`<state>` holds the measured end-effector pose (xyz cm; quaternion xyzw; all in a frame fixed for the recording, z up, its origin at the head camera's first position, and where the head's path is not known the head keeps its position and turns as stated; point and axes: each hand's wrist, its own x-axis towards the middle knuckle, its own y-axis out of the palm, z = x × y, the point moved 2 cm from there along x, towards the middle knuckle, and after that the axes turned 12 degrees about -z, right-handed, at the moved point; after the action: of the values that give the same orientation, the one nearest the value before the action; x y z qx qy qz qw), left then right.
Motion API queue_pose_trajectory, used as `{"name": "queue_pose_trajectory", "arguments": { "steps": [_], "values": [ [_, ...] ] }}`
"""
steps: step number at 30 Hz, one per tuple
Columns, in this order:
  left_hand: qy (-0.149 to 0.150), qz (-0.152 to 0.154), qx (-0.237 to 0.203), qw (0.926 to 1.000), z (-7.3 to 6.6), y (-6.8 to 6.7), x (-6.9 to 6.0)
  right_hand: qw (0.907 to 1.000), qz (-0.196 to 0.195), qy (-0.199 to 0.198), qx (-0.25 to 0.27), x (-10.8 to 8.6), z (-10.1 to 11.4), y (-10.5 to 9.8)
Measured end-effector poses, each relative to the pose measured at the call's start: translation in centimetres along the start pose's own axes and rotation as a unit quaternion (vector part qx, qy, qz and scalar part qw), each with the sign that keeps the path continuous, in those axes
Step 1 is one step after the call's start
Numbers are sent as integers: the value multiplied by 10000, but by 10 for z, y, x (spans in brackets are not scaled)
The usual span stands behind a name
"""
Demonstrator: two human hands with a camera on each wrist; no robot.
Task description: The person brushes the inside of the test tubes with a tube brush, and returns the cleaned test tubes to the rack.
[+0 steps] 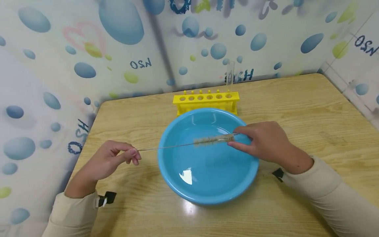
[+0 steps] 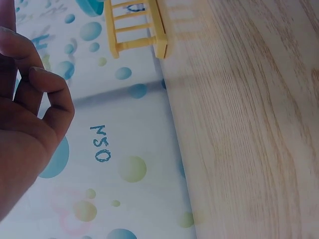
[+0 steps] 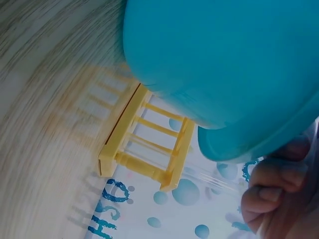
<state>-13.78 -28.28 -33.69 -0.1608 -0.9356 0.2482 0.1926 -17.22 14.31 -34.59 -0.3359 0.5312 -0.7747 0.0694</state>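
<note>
Over the blue basin (image 1: pixel 213 171), a test tube brush (image 1: pixel 205 141) lies nearly level, its bristles partly inside the mouth of a clear test tube (image 1: pixel 226 138). My left hand (image 1: pixel 111 159) pinches the end of the brush's thin wire handle, out to the left of the basin. At the basin's right side, my right hand (image 1: pixel 267 141) grips the test tube between thumb and fingers; the tube's far end is hidden by the hand. In the left wrist view, the left hand (image 2: pixel 32 109) shows curled fingers, with the brush out of sight. Curled right fingers (image 3: pixel 271 194) appear below the basin's rim.
Behind the basin stands a yellow test tube rack (image 1: pixel 206 98), with another clear test tube (image 1: pixel 230 74) upright in its rightmost hole. All this is on a wooden table (image 1: pixel 133 210). A patterned wall (image 1: pixel 118 72) rises at the table's back edge.
</note>
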Motion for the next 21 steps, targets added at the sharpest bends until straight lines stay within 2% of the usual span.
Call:
{"name": "queue_pose_trajectory", "arguments": {
  "steps": [8,21],
  "values": [
    [-60,-75,150,9998,-2,-1,-1,9999,47,95,-69,-3,-4,-3],
    [60,57,138,9999,-6,-4,1,9999,82,111,-93,-10,-11,-5]
  ]
}}
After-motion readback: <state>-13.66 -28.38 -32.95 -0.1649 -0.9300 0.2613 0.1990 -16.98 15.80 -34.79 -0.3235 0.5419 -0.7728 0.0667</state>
